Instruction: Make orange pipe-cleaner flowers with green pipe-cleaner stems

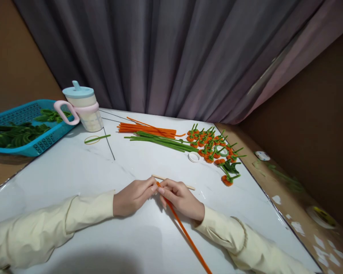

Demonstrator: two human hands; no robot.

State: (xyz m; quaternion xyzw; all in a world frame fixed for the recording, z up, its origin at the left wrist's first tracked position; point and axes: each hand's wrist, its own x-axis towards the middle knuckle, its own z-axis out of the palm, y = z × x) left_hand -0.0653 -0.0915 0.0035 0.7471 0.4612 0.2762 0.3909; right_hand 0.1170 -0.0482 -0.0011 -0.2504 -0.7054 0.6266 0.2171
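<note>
In the middle of the head view, my left hand [135, 196] and my right hand [181, 198] meet with their fingertips pinched together. Both grip the end of some orange pipe cleaners [185, 233], whose long tails run down past my right wrist to the bottom edge. A small orange bit shows between the thumbs; its exact shape is hidden by the fingers. Just behind my hands is a thin wooden stick [191, 187], partly covered by my right fingers. Whether it is held or lies on the table, I cannot tell.
Beyond my hands lie bundles of orange pipe cleaners [148, 129] and green pipe cleaners [162, 141]. Several orange pumpkin-like pieces [227, 180] with green stems, and a white ring [194, 157], sit right. A tumbler [88, 110] and blue basket [31, 150] stand left.
</note>
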